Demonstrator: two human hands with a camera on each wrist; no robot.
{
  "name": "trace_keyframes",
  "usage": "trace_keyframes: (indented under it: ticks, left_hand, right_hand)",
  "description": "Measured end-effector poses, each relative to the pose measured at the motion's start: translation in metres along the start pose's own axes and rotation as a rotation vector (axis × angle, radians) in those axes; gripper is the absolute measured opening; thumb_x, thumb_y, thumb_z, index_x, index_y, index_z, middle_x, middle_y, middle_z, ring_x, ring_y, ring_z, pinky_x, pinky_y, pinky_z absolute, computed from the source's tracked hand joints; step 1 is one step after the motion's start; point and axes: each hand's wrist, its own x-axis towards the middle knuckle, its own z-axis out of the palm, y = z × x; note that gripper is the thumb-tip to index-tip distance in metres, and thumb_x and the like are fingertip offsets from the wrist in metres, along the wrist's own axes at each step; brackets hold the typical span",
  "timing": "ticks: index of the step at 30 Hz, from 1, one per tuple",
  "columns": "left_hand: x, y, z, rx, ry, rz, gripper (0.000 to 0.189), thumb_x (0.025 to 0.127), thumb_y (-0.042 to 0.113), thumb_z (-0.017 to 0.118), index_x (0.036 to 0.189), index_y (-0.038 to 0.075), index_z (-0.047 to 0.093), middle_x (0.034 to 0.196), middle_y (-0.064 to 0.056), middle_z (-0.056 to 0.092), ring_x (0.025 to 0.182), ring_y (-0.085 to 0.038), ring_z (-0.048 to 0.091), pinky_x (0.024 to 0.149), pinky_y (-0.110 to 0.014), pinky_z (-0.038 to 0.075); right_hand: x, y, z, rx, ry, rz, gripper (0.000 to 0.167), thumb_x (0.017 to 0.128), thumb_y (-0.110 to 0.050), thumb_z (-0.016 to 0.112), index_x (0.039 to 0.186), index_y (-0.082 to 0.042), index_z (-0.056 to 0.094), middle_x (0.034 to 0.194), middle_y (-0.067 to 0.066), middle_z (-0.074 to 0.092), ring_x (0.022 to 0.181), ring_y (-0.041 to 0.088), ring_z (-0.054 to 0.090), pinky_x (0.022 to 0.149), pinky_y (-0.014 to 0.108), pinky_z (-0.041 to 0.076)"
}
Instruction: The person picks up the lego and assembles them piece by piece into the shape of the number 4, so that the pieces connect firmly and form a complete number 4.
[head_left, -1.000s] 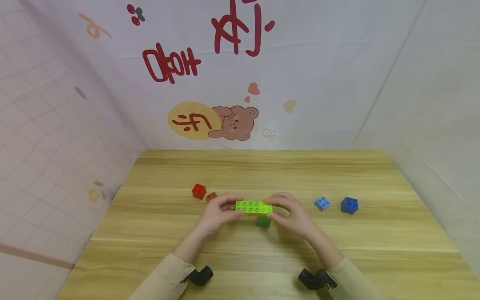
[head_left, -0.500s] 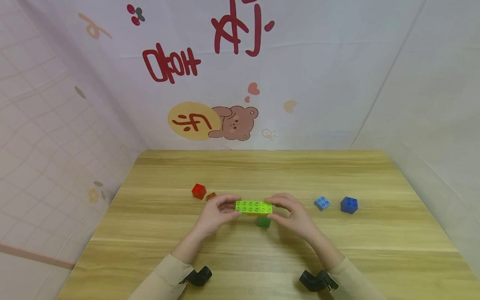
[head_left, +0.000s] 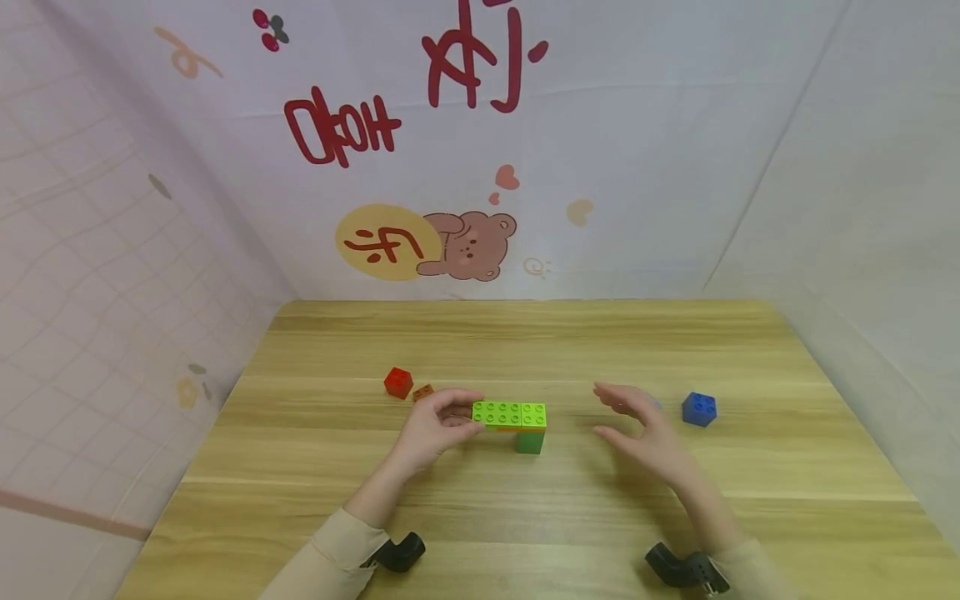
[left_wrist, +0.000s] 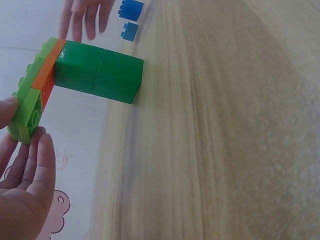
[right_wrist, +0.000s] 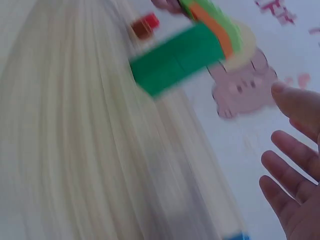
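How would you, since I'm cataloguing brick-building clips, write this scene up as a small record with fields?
left grip: pinches the left end of the lime-green top layer
right grip: holds nothing; to the right of the lime-green top layer
under that layer: orange piece, then two stacked green blocks at the right end
loose on the left: red brick, brown brick
loose on the right: light-blue brick, blue brick
surface: wooden table
mostly hidden in head view: light-blue brick

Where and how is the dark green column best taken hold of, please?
Probably by the upper brick of the dark green column, pinched across its near and far sides, with the right hand coming from the right. Its visible sides are flat, it stands upright, and the left hand pinches the lime-green beam overhanging on the left.
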Motion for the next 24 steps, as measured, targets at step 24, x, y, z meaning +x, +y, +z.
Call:
trace_keyframes:
  ticks: [24]
  left_hand:
    - [0.0, 0.0, -0.001, 0.011, -0.016, 0.031, 0.037, 0.083, -0.001, 0.077, 0.119, -0.002, 0.068, 0.111, -0.016, 0.067, 0.095, -0.03, 0.064, 0.08, -0.024, 0.055]
  right_hand:
    - [-0.058, 0.038, -0.124, -0.237, 0.128, 0.207, 0.071, 0.078, 0.007, 0.079, 0.142, -0.006, 0.052, 0.133, -0.014, 0.057, 0.116, -0.009, 0.044, 0.095, 0.005, 0.032]
